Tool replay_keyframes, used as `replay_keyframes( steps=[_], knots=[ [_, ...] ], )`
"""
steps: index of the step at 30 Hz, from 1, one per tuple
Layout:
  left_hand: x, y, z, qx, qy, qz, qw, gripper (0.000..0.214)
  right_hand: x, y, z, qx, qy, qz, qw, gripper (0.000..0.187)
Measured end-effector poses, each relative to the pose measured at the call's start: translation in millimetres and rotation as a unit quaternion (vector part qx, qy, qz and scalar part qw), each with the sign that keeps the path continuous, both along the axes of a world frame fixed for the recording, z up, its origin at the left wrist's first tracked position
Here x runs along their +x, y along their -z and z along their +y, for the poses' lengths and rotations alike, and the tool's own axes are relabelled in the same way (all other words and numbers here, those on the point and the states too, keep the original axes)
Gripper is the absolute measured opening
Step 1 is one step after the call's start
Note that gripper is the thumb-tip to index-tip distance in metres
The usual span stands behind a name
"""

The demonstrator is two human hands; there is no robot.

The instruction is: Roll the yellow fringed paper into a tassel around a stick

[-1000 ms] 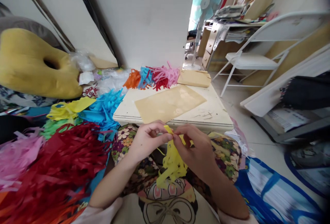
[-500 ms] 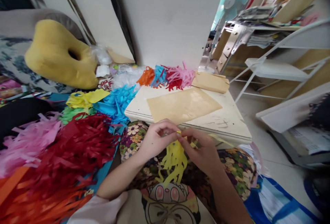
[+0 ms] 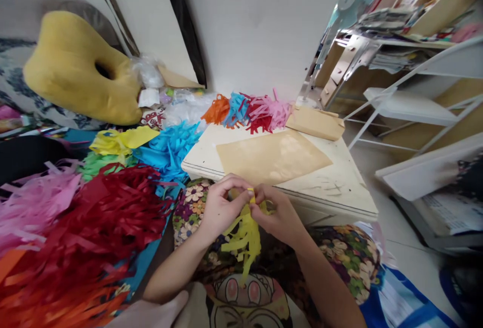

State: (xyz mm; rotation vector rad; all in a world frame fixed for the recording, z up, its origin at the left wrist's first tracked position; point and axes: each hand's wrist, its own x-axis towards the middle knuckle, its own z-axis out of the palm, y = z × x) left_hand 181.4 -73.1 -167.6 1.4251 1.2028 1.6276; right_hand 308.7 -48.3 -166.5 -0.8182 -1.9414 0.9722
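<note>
**Fringed paper at a low white table**

Both hands, left hand point(image 3: 221, 207) and right hand point(image 3: 277, 213), pinch the top of a yellow paper fringe point(image 3: 244, 237) hanging over the lap, just off the near edge of the white table point(image 3: 339, 187). A tan sheet point(image 3: 271, 157) lies mid-table; coloured tassels point(image 3: 249, 109) and a tan packet point(image 3: 315, 123) sit along its far edge. Red fringe point(image 3: 101, 222), blue fringe point(image 3: 169, 149) and a yellow cushion point(image 3: 75, 81) crowd the left; a white folding chair point(image 3: 407, 106) stands right.

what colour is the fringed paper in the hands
Yellow; the fringed paper shows best in the head view.
</note>
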Motion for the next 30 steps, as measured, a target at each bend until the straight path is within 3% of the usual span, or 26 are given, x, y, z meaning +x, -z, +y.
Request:
replay_keyframes(
  steps=[3,6,8,10,12,15,17,19,22,24,26,27,30],
  knots=[
    [-2,-1.9,5,-0.007,-0.004,-0.024,1.000,0.003,-4,4.4,3,-0.137,-0.059,0.051,0.987,0.014],
    [-1,-3.9,14,-0.015,0.005,-0.062,0.998,0.002,-7,7.2,4,-0.298,-0.121,0.139,0.936,0.018],
    [4,-1.7,22,-0.047,0.044,-0.125,0.990,0.008,-7,5.1,6,-0.334,-0.108,0.166,0.921,0.019],
    [11,2.4,28,-0.087,0.127,-0.218,0.964,0.029,-5,-1.2,10,-0.290,-0.062,0.166,0.940,0.019],
    [21,4.8,33,-0.121,0.240,-0.293,0.918,0.053,0,-10.9,16,-0.193,-0.001,0.152,0.969,0.016],
    [34,-0.6,38,-0.184,0.368,-0.306,0.858,0.061,7,-26.6,25,-0.090,0.058,0.124,0.987,0.014],
    [39,-8.0,43,-0.223,0.384,-0.285,0.849,0.052,11,-35.1,31,-0.096,0.055,0.113,0.987,0.014],
    [41,-13.3,51,-0.252,0.361,-0.261,0.859,0.049,14,-41.6,39,-0.119,0.043,0.129,0.984,0.014],
    [39,-10.2,61,-0.303,0.375,-0.206,0.852,0.044,20,-49.4,63,-0.134,0.051,0.182,0.973,0.016],
    [37,-0.2,66,-0.327,0.426,-0.176,0.825,0.037,26,-54.6,91,-0.131,0.087,0.152,0.976,0.022],
    [34,13.8,69,-0.347,0.454,-0.147,0.807,0.038,33,-59.5,130,-0.112,0.151,0.041,0.981,0.027],
    [32,21.0,70,-0.355,0.458,-0.132,0.805,0.042,36,-61.8,153,-0.085,0.206,-0.040,0.974,0.028],
    [23,36.9,73,-0.336,0.506,-0.053,0.793,0.040,42,-67.3,230,-0.045,0.276,-0.124,0.952,0.022]
  ],
)
